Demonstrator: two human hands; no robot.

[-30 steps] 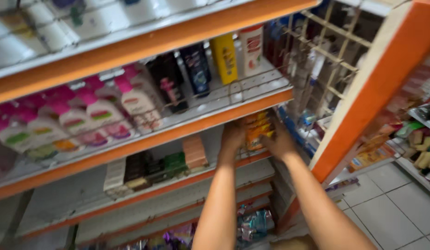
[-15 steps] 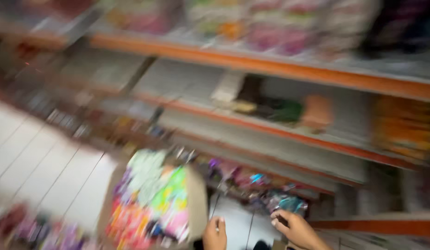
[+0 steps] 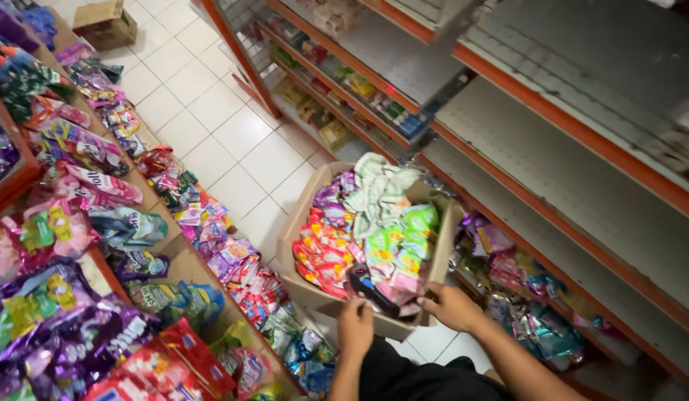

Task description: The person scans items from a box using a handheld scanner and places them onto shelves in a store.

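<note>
Head view, looking down an aisle floored with white tiles [image 3: 211, 134]. Left hand [image 3: 356, 327] at the near rim of an open cardboard box [image 3: 304, 215], fingers curled together over the edge; whether pinching anything, cannot tell. Right hand [image 3: 450, 306] at the same near rim, further right, fingers bent and close together, tips touching the contents beside the box's right wall; grip on any one packet not clear. Between the two sets of fingers, just beyond the tips: a dark handheld device [image 3: 365, 286] with red marks, lying on the packets. Ahead of the fingers, filling the box: red sachets [image 3: 322, 249] to the left, green sachets [image 3: 400, 234] beyond the right fingers, purple ones and a pale crumpled bundle [image 3: 378, 186] at the far end.

Left of the left fingers, near: a low display of loose colourful sachets [image 3: 203, 223] running up the aisle, with larger purple and pink bags [image 3: 47, 312] nearer the edge of view. Right of the right fingers, just beside: shiny packets [image 3: 523, 297] on the lowest orange-edged shelf [image 3: 582, 223], mostly bare above. Well beyond, top left: a small brown carton [image 3: 103, 22] on the floor.
</note>
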